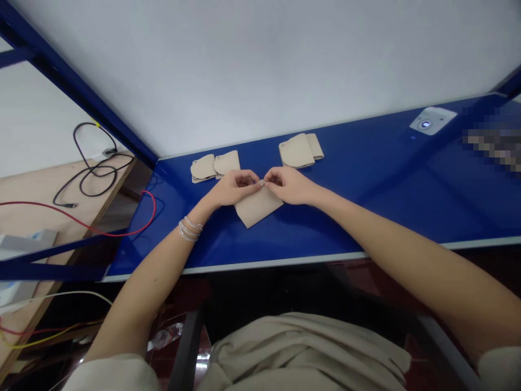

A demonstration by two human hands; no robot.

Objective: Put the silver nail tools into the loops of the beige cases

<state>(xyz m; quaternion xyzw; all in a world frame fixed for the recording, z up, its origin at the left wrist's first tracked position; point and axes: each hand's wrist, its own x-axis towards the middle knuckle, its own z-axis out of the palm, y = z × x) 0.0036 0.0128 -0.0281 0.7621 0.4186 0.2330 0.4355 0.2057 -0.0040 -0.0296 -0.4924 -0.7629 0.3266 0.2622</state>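
Observation:
Near the middle of the blue table, both my hands meet at the far edge of a flat beige pouch (pixel 259 207). My left hand (pixel 233 187) is closed in a pinch on its top edge from the left. From the right, my right hand (pixel 290 184) pinches the same edge, fingertips almost touching the other hand's. Between the fingertips shows a small shiny round fastener (pixel 262 183); the fingers partly hide it. Beyond my left hand lie beige folded pieces (pixel 203 166) with rounded flaps. Past my right hand rests another beige stack (pixel 299 150), also with a rounded flap.
A white device (pixel 432 120) with a small lit display sits at the table's far right. A red cable (pixel 151 217) loops over the left end. On a wooden bench (pixel 24 174) at left lies a black cable (pixel 83 190). A white wall (pixel 264 70) stands behind the table (pixel 366 163).

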